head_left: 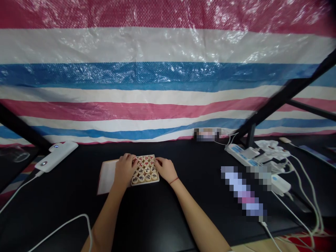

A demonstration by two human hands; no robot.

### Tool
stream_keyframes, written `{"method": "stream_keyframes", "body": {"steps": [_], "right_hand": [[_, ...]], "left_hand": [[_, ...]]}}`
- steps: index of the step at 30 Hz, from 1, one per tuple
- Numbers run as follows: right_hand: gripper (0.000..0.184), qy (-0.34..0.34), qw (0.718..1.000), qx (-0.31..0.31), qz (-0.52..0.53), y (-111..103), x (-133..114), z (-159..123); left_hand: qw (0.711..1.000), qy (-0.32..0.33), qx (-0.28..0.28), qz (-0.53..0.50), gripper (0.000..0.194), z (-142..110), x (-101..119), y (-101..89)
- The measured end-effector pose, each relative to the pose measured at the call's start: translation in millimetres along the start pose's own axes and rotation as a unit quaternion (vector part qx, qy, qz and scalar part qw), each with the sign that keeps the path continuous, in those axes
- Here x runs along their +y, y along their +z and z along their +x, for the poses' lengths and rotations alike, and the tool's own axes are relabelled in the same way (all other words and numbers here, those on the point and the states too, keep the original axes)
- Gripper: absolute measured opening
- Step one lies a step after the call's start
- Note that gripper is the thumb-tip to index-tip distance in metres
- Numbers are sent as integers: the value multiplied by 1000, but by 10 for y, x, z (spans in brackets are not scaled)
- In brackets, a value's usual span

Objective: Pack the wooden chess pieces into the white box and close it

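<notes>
A small square tray (145,182) of round wooden chess pieces (145,169) with red and black characters lies on the black table (157,217). My left hand (124,169) grips the tray's left side, fingers curled over its edge and onto the pieces. On the tray's right side rests my right hand (165,169), fingers bent against its edge; a red string circles that wrist. A flat pale board or lid (106,176) lies under and to the left of the tray.
Two white power banks (56,155) with cables sit at the left. A white power strip (245,155) with plugs, chargers and several cables crowds the right side. A striped red, white and blue tarp (168,77) hangs behind, with black frame bars (283,92) crossing.
</notes>
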State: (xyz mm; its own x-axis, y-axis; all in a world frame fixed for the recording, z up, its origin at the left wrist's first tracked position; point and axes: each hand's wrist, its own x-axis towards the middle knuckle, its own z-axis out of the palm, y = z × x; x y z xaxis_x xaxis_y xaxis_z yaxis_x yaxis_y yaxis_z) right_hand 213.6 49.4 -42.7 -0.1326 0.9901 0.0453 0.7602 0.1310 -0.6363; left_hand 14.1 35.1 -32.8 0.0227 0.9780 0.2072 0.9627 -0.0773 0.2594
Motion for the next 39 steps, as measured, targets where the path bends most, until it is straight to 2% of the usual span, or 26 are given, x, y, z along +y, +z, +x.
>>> {"method": "stream_keyframes", "body": {"steps": [4,7,10,12,13,15,18,20,23,26,29,33,39], "right_hand": [[25,-15,999,21,33,-32,28,-2],[35,-113,986,93,74,-47,-41,-63],[42,-258,953,113,112,-12,-157,-144],[34,-309,937,104,126,19,-205,-173],[31,-317,934,105,129,28,-206,-172],[27,-300,937,128,124,24,-152,-133],[25,-206,953,207,81,-23,62,-2],[27,-145,959,241,35,-55,250,97],[25,-74,971,224,-29,-69,486,203],[12,-27,978,195,-72,-47,575,230],[14,-28,975,205,-79,-12,511,190],[18,-85,969,228,-43,41,295,90],[18,-117,975,186,-17,124,59,-12]], "left_hand": [[997,-10,42,-70,14,6,54,-22],[971,0,68,-228,13,-7,127,-23],[917,-11,6,-398,15,-48,242,2],[879,-16,-40,-475,18,-72,293,11],[871,-17,-52,-488,19,-76,295,7],[890,-19,-33,-455,23,-67,238,-20],[956,-14,63,-286,27,-26,36,-68],[979,-25,102,-177,30,-6,-101,-74],[995,-44,61,-62,29,-6,-189,-54],[998,-56,10,0,28,-24,-117,-57],[997,-67,-13,40,30,-30,30,-92],[992,-103,-22,74,33,-18,218,-103],[989,-106,-27,103,39,-25,325,-73]]}}
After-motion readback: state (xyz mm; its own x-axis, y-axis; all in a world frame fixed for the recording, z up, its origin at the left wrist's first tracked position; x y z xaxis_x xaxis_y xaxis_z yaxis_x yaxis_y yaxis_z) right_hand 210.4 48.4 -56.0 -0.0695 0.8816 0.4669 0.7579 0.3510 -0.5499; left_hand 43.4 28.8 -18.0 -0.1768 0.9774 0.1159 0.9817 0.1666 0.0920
